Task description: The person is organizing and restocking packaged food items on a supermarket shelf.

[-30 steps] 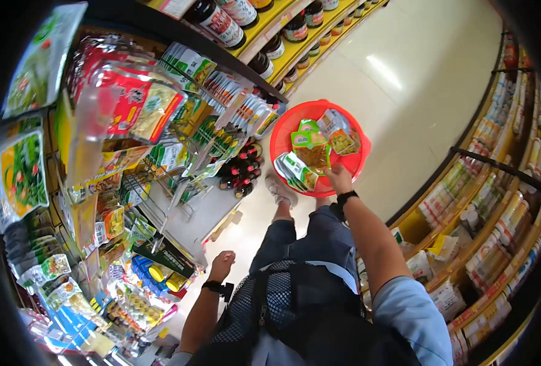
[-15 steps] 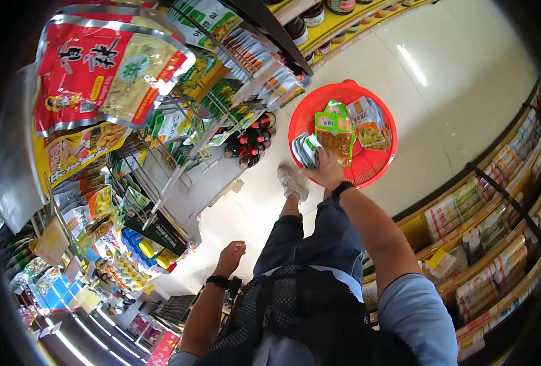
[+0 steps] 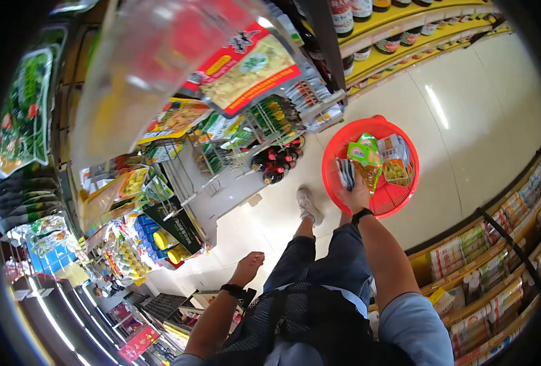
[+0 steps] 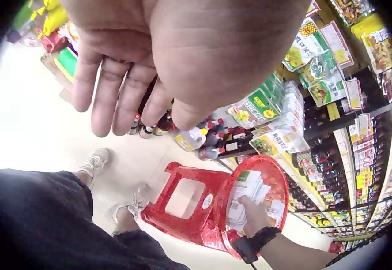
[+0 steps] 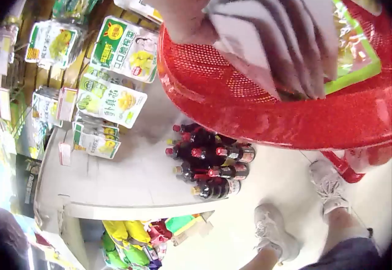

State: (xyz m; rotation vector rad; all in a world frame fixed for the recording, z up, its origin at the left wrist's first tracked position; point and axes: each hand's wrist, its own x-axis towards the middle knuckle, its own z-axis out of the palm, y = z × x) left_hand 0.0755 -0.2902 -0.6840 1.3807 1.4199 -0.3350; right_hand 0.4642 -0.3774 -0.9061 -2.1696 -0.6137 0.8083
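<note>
Right hand (image 3: 357, 198): pinching packets (image 3: 345, 174) inside the basket (image 3: 392, 198), near its rim | Left hand (image 3: 249, 268): hanging apart from the basket, fingers loose, holding nothing | Risk: packets are sitting fanned out, so a weak pinch may be letting some slip over the rim.

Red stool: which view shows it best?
Left wrist view. It shows most of the red stool, including the opening in its side, with only the end by the basket covered. Right wrist view gives just a bit of it under the basket's rim. Head view shows none I can make out; the basket fills that spot.
</note>
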